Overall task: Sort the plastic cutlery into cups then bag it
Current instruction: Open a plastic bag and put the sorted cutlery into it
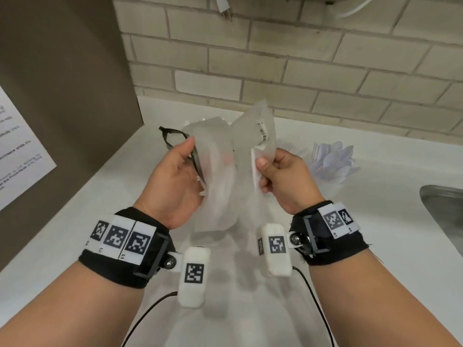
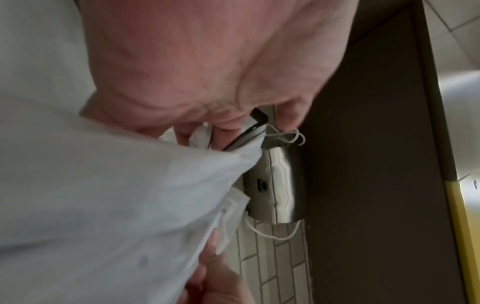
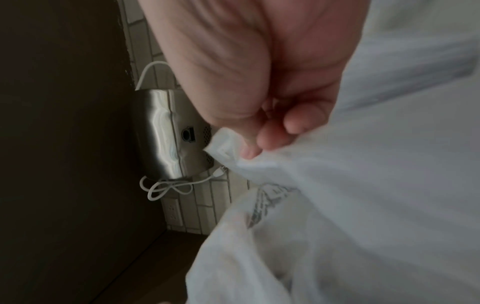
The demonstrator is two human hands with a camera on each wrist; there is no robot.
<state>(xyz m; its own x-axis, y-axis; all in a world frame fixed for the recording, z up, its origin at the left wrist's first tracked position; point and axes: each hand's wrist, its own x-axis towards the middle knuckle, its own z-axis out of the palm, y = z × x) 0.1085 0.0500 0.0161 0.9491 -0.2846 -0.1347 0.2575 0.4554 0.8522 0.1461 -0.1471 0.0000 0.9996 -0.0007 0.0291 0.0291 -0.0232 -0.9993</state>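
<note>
A frosted translucent plastic bag (image 1: 220,186) hangs above the white counter between both hands. My left hand (image 1: 175,176) grips its left rim, where a black drawstring (image 1: 175,139) loops out past the thumb. My right hand (image 1: 278,171) pinches the right rim, a flap with a barcode label (image 1: 263,132). In the left wrist view the bag (image 2: 103,195) fills the lower left under the left hand (image 2: 215,123). The right wrist view shows my right hand's fingers (image 3: 270,139) curled on the bag's edge (image 3: 337,195). A bunch of white plastic spoons (image 1: 333,161) stands in a cup at the right.
A steel sink (image 1: 448,211) lies at the right edge. A brown panel (image 1: 62,101) with a paper notice walls the left side. A tiled wall (image 1: 300,66) runs behind the counter (image 1: 375,221), carrying a metal dispenser (image 3: 166,133) with a white cable.
</note>
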